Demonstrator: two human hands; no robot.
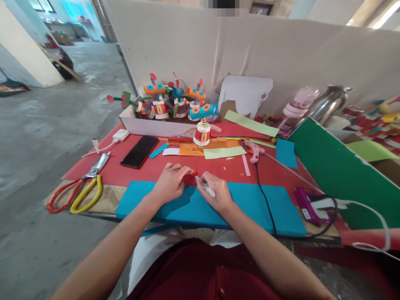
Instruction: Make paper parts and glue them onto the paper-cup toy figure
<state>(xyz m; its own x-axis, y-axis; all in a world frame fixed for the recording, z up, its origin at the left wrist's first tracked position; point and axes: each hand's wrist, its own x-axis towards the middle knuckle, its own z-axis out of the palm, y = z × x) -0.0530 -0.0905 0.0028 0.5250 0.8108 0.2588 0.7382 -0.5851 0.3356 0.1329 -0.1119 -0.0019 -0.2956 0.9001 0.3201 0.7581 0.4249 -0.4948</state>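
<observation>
Over the blue paper sheet (256, 204), my right hand (217, 193) is closed around a whitish pen (207, 188). Its tip points up and left, beside a small red piece (191, 177). My left hand (168, 183) pinches that red piece between thumb and fingers; its exact shape is partly hidden. Just beyond my hands stands a small paper-cup figure (202, 134) with a blue tube head and spring-like arms. Strips of orange paper (190, 150) and pale green paper (224, 152) lie in front of it.
A white box (150, 126) holds several similar figures. At left are large scissors (90, 180), a black phone (139, 151) and a white charger (120, 135). To the right lie a pink glue gun (254, 151), its cord, a purple power strip (312, 210) and a green board (340, 179).
</observation>
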